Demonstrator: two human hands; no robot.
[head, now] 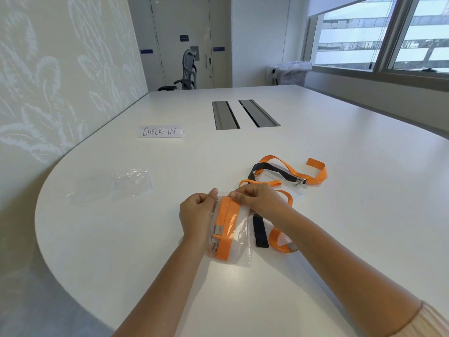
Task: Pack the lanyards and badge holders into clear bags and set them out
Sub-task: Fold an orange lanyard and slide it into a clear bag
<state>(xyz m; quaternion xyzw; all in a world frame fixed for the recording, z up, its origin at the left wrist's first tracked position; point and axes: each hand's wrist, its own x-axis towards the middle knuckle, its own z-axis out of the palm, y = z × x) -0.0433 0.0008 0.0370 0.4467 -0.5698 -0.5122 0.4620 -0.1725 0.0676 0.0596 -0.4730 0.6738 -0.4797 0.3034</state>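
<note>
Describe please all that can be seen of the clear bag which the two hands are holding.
The clear bag is a thin, glossy, see-through plastic pouch that lies flat on the white table, near the person. Inside it is a folded orange lanyard with a silver metal clamp and a metal clip at its near end. The left hand and the right hand pinch the bag's far edge with curled fingers, apparently at its opening. Light glints on the plastic; whether it is sealed cannot be told.
</note>
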